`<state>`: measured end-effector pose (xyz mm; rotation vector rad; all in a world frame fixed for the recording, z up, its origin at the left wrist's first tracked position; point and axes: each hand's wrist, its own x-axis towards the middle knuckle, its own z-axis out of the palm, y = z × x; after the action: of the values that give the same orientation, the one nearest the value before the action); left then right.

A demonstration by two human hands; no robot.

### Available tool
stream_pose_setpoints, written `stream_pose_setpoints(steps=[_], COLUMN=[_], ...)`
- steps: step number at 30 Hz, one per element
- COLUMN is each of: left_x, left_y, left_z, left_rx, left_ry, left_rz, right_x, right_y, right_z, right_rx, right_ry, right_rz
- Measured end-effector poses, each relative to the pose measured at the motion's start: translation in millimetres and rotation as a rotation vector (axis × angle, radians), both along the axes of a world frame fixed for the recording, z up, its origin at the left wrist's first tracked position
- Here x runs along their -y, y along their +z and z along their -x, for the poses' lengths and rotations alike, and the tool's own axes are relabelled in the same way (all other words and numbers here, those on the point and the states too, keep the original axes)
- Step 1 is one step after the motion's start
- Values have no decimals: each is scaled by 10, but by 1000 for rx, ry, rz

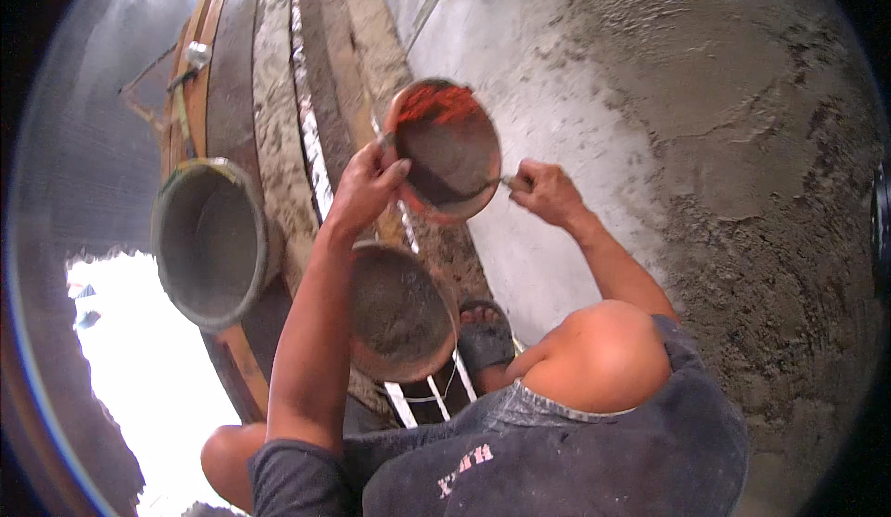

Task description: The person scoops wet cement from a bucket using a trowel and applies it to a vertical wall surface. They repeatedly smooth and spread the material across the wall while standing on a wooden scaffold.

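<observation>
My left hand (368, 186) grips the left rim of a reddish-orange bowl-shaped bucket (438, 102), thumb on the inside edge. The bucket is tilted so its inside shows, with wet grey mortar (447, 153) covering the lower part. On its right side, my right hand (551, 194) is closed around the handle of what looks like a trowel (507, 181). The thin shank reaches over the rim; the blade cannot be made out against the mortar. Below my left wrist stands a second reddish bucket (406, 370) with grey mortar in it.
A larger grey bucket (160, 255) stands to the left on scaffold planks (232, 71), beside a hammer-like tool (195, 56). A sandalled foot (483, 324) rests near the second bucket. At right rises a wall, partly coated with rough mortar (733, 155). A bright opening shows at lower left.
</observation>
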<state>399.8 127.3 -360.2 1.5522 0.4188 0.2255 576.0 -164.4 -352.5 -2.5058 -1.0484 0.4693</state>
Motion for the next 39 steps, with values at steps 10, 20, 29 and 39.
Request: stream_pose_setpoints(steps=[10,20,29,39], left_x=[-198,-228,-192,138], left_y=[-304,-225,-333,-134], left_z=[160,245,220,-35], left_rx=[-57,-78,13,0], left_ry=[71,96,92,-41], left_rz=[152,168,207,-54], right_x=[-737,-1009,470,-338], right_y=[1336,1919,2469,1046], right_z=[-238,-1254,-1465,-282], right_rx=[208,-771,221,641], right_ry=[245,151,-496,221], right_rz=[-104,-585,-482,460])
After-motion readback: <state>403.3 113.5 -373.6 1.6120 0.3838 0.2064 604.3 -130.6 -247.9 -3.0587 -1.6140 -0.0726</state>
